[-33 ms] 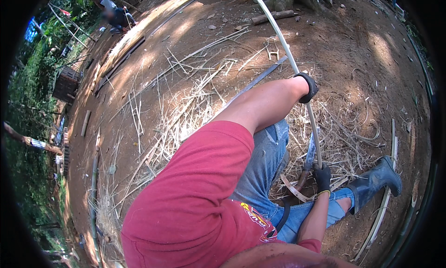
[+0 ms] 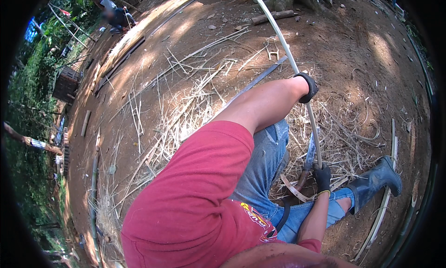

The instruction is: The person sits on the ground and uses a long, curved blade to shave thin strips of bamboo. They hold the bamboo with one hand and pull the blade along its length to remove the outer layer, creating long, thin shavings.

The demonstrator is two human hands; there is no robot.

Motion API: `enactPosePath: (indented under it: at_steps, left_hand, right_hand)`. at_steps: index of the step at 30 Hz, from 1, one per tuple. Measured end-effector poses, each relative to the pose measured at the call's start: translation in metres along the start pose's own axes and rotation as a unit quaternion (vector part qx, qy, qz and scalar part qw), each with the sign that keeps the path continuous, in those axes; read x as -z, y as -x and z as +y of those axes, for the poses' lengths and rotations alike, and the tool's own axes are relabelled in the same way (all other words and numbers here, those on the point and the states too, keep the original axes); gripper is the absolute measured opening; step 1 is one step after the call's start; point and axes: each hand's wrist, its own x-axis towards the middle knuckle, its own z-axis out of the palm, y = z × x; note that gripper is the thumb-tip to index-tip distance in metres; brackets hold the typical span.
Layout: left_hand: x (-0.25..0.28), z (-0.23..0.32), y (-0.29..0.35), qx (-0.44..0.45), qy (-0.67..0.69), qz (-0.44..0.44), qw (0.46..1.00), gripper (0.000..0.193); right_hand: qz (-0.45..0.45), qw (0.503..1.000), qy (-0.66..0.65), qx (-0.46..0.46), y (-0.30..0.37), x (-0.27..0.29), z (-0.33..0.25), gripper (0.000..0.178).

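Observation:
A long, pale bamboo strip (image 2: 278,32) runs from the top edge of the view down between my legs, bowing slightly. My left hand (image 2: 308,87), in a black glove, is closed around it partway along. Lower down, my right hand (image 2: 322,177), gloved in black too, grips the strip near its lower end. Right beside that hand is a knife with a long metal blade (image 2: 311,147) and a brown wooden handle (image 2: 302,180). The knife's handle end sits close to my bent leg; what keeps it in place is hidden.
Thin shavings (image 2: 344,138) and split strips (image 2: 200,89) litter the dirt around my legs. My boot (image 2: 383,177) rests beside long pale strips (image 2: 384,205) at the right. A short log (image 2: 273,17) lies near a tree base (image 2: 290,1). Another person (image 2: 118,17) crouches far left.

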Motion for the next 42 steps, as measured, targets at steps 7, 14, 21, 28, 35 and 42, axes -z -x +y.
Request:
enactPosePath:
  at_steps: [7,14,21,28,35,42]
  left_hand:
    - [-0.003,-0.002,-0.002,0.005,0.010,-0.009,1.000,0.034]
    - [0.000,-0.001,-0.004,0.004,0.012,-0.006,1.000,0.034]
    - [-0.007,-0.005,-0.002,0.012,0.038,-0.010,0.999,0.034]
    - [-0.004,-0.002,-0.007,0.001,0.018,-0.001,1.000,0.033]
    - [-0.005,-0.003,-0.005,0.014,0.020,-0.026,0.999,0.035]
    - [-0.003,-0.002,-0.004,0.010,0.011,-0.033,0.999,0.035]
  right_hand:
    - [-0.023,1.000,0.017,-0.002,0.002,0.004,-0.008,0.031]
    - [0.000,1.000,0.028,0.012,-0.006,-0.002,0.014,0.032]
    - [-0.029,0.997,0.061,-0.030,-0.002,0.001,-0.002,0.046]
    - [0.017,0.999,0.051,0.002,-0.010,-0.008,0.022,0.029]
    - [0.009,0.998,0.059,0.035,-0.012,-0.009,0.023,0.030]
    - [-0.010,0.998,0.064,0.006,-0.010,-0.006,0.018,0.035]
